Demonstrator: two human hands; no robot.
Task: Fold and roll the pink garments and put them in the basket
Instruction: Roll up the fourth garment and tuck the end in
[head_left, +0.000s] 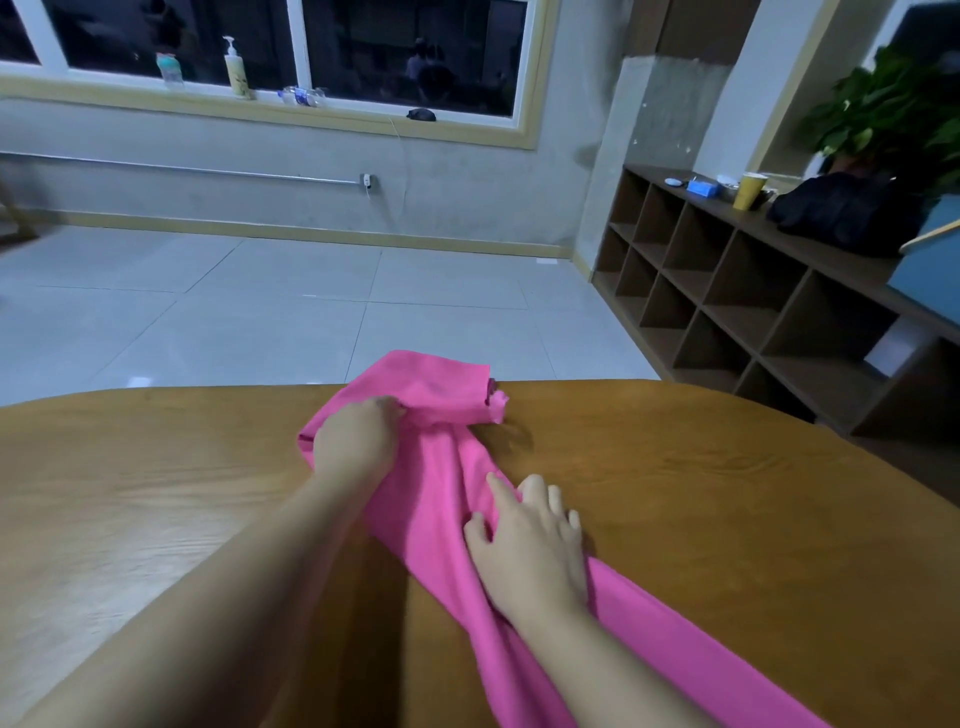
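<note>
A long pink garment (441, 488) lies along the wooden table (727, 509), from the far edge toward the near right corner. Its far end is bunched and lifted over the table's edge. My left hand (358, 441) is closed on the cloth at that far end, fingers curled into the fabric. My right hand (530, 545) rests flat on the middle of the garment with its fingers spread. No basket is in view.
A dark wooden cubby shelf (727, 291) runs along the right wall, with a yellow cup (750, 191), a black bag (841, 213) and a plant (893, 114) on top. Grey tiled floor (260, 312) lies beyond the table. Bottles stand on the window sill (236, 70).
</note>
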